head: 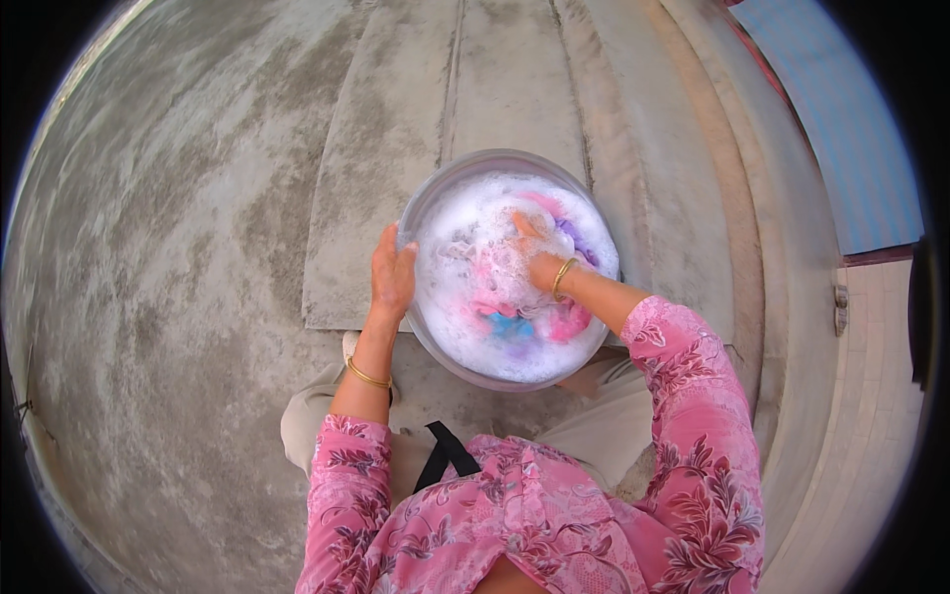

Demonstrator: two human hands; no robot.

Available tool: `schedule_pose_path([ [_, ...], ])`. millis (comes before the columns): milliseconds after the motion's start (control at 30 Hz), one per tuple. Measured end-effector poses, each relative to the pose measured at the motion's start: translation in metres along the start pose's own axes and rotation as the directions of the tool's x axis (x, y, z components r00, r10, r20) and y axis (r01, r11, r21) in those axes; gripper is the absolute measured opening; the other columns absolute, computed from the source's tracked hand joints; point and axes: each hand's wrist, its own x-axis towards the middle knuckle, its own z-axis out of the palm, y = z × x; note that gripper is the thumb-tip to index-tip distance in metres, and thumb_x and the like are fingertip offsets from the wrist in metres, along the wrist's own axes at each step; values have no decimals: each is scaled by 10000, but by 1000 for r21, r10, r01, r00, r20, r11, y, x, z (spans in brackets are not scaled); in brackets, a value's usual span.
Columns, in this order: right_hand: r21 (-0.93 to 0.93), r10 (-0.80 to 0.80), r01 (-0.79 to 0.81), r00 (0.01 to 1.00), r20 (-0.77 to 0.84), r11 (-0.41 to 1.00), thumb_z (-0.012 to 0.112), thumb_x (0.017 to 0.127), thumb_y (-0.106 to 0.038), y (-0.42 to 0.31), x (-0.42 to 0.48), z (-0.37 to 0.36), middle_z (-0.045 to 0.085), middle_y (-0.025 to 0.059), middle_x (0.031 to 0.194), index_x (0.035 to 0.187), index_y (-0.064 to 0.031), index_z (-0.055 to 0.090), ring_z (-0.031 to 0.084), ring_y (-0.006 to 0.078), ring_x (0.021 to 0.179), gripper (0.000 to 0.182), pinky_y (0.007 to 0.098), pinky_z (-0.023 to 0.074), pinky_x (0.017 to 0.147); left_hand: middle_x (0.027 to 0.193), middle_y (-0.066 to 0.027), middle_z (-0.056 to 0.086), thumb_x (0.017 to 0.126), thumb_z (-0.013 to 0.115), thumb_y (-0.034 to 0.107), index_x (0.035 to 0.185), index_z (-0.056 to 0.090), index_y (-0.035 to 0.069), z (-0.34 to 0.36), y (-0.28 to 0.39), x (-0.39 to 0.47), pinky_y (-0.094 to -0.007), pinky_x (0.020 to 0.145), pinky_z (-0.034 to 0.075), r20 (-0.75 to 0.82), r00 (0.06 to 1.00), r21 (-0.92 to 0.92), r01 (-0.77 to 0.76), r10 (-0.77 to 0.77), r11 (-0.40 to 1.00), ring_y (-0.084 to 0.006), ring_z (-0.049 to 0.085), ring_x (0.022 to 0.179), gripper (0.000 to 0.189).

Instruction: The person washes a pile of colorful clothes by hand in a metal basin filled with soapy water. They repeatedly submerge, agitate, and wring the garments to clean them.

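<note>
A round metal basin full of white suds stands before me on a concrete slab. Pink, purple and blue cloth pokes through the foam. My left hand grips the basin's left rim, thumb near the top edge and fingers along the outside. My right hand is inside the basin, partly covered in foam, over the wet cloth; whether its fingers hold any of it is hidden. A gold-coloured bangle is on each wrist.
The concrete slab extends beyond the basin, with long joints in it. Rough concrete ground spreads at the left. Raised ledges curve along the right, beside a light blue sheet and pale paving. My bent knees flank the basin's near side.
</note>
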Motion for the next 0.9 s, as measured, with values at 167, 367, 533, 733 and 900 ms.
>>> schedule_pose_path([
  [167,-61,7,7,973,230,998,570,772,-259,8,43,22,576,176,1071,1028,-43,617,552,299,993,339,371,398,901,1010,-145,573,810,449,47,1141,480,-67,2,13,-2,-298,833,402,6,1000,-20,14,-14,1000,-194,527,933,351],
  [367,-187,5,52,957,290,981,587,761,-261,-1,84,22,594,176,1035,1002,-43,627,569,304,955,328,367,422,867,993,-147,573,817,456,67,1143,481,-61,0,6,-6,-309,830,404,-13,1000,-24,7,-7,1000,-206,530,930,351],
  [533,-254,23,42,969,245,966,602,752,-262,3,104,14,609,177,1005,981,-43,634,582,308,924,319,363,442,839,1000,-156,573,821,457,78,1144,481,-59,-3,3,-3,-312,836,405,-16,999,93,-32,33,995,-209,530,930,351],
  [733,7,88,-89,995,55,996,620,740,-264,24,99,6,627,178,969,955,-43,644,599,313,886,309,359,465,805,1011,-141,572,822,451,64,1141,487,-52,5,8,0,-300,832,404,-6,1000,-14,-12,12,1000,-196,525,925,341],
  [900,283,-87,117,989,-119,952,623,767,-373,15,41,-25,600,173,995,1059,-29,573,561,318,903,455,368,437,829,976,-87,578,801,467,28,1115,509,-60,1,3,1,-270,799,414,-21,1000,-52,-7,6,999,-145,516,887,329],
])
